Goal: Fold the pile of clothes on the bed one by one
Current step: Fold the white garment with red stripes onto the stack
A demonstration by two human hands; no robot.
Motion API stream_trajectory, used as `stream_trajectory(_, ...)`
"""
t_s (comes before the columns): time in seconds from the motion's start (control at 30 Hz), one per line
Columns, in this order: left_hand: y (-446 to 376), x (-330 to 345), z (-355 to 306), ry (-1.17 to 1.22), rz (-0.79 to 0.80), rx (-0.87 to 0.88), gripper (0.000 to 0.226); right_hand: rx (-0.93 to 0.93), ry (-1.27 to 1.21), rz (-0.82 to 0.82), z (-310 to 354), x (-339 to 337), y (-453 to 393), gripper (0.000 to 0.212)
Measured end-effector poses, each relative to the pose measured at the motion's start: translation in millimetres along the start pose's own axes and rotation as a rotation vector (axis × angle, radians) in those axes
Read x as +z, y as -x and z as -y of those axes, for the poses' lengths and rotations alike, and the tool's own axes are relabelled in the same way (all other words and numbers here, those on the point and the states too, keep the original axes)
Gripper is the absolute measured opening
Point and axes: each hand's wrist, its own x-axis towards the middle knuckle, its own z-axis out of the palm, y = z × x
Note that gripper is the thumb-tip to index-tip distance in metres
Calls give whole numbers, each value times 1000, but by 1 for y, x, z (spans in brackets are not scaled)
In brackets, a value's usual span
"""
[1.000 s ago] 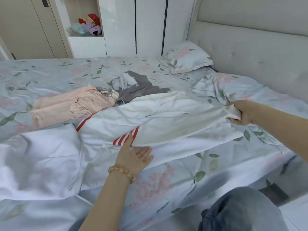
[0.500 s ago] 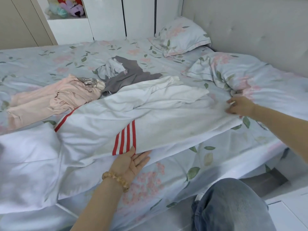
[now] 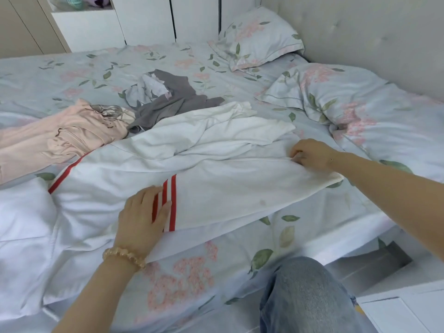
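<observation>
the left hand (image 3: 144, 213) presses flat on the crumpled white cotton garment with red stripes (image 3: 216, 169) to anchor it, likely so the right hand (image 3: 310, 153), pinching its far edge, can straighten it.

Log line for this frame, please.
step: smoothing white garment | left hand: flat on red stripes | right hand: pinching fabric | unfolded: pink garment, grey garment

white cotton garment (image 3: 216, 188) with red stripes | crumpled pale pink garment (image 3: 60, 138) | dark grey garment (image 3: 177, 102) | pale blue bedsheet (image 3: 84, 73), pink flowers, green leaves | matching floral pillow (image 3: 257, 37) | faded blue denim trouser knee (image 3: 305, 296) | amber bead bracelet (image 3: 123, 254) | beige padded headboard (image 3: 372, 39)
</observation>
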Motion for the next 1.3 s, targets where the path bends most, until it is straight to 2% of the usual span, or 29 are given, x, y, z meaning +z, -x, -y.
stream_trajectory(0.07,0,14,20,-149,52,-51,77,-14,41,-66,3,-4,-6,7)
stream_trajectory(0.17,0,28,29,-270,66,-32,81,57,93,-273,0,-16,-16,10)
stream_trajectory(0.2,-1,29,27,-286,62,-33,80,102,106,-272,-2,-17,-18,10)
stream_trajectory(0.3,-5,31,27,-307,62,-51,79,185,161,-100,-3,-3,-19,7)
stream_trajectory(0.37,-4,28,27,-303,73,-41,79,184,171,-188,2,11,-18,7)
stream_trajectory(0.43,3,17,23,-271,108,102,73,67,117,-438,12,18,-9,19)
stream_trajectory(0.47,9,9,18,-233,147,203,70,-83,55,-527,22,20,1,26)
stream_trajectory(0.5,19,4,15,-212,208,270,71,-258,-7,-532,32,21,15,35)
stream_trajectory(0.57,39,-1,10,-249,325,284,85,-492,-42,-281,52,33,47,56)
stream_trajectory(0.63,53,7,12,-392,316,248,99,-540,120,-62,61,52,72,71)
stream_trajectory(0.7,54,9,11,-499,235,203,109,-407,297,-48,53,62,80,83)
stream_trajectory(0.77,51,1,15,-573,169,117,106,-141,321,-102,42,59,75,93)
stream_trajectory(0.83,49,-6,25,-579,197,8,93,89,340,-99,34,52,65,87)
stream_trajectory(0.87,50,-9,26,-584,230,-15,87,138,356,-81,32,50,62,82)
stream_trajectory(0.93,54,-11,30,-593,252,3,82,141,354,-67,32,51,63,74)
stream_trajectory(1.13,69,-27,14,-637,240,51,79,122,350,-176,17,40,100,68)
stream_trajectory(1.3,100,-19,-1,-704,326,85,79,167,400,-45,11,45,122,71)
